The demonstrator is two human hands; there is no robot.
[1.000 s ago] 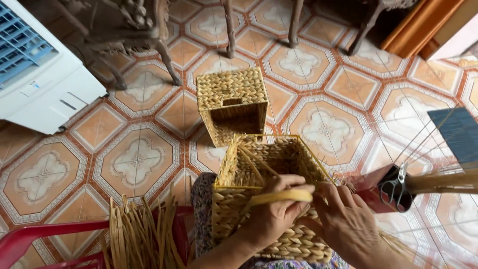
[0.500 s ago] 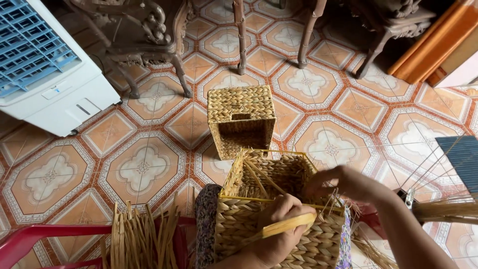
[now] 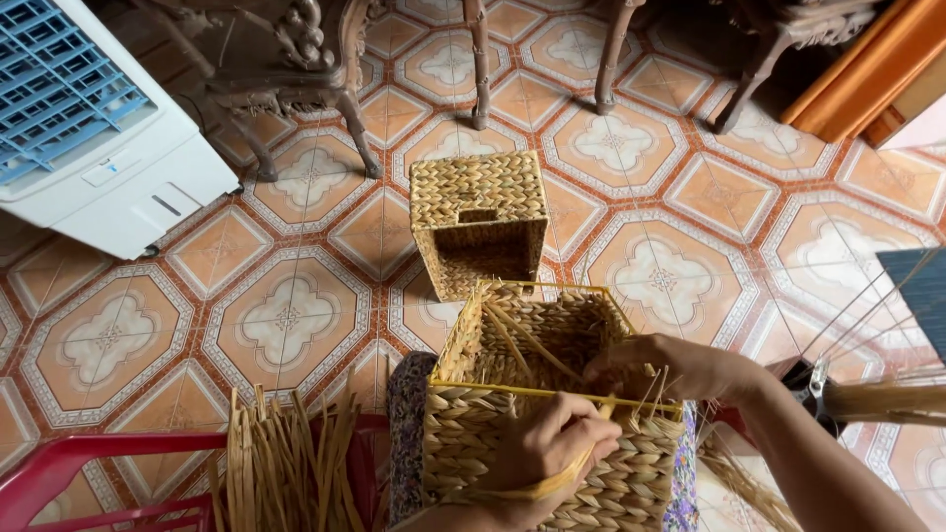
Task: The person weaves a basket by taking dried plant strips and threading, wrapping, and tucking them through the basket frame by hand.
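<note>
the unfinished woven basket (image 3: 552, 414) sits nearest the camera, on the person's lap. beyond it on the tiled floor (image 3: 286, 315) stands a finished woven basket (image 3: 478, 222). the air cooler (image 3: 89, 128) stands far left, chair legs (image 3: 478, 59) behind. loose straw strips (image 3: 281, 468) lie at the left in a plastic crate (image 3: 59, 468).
</note>
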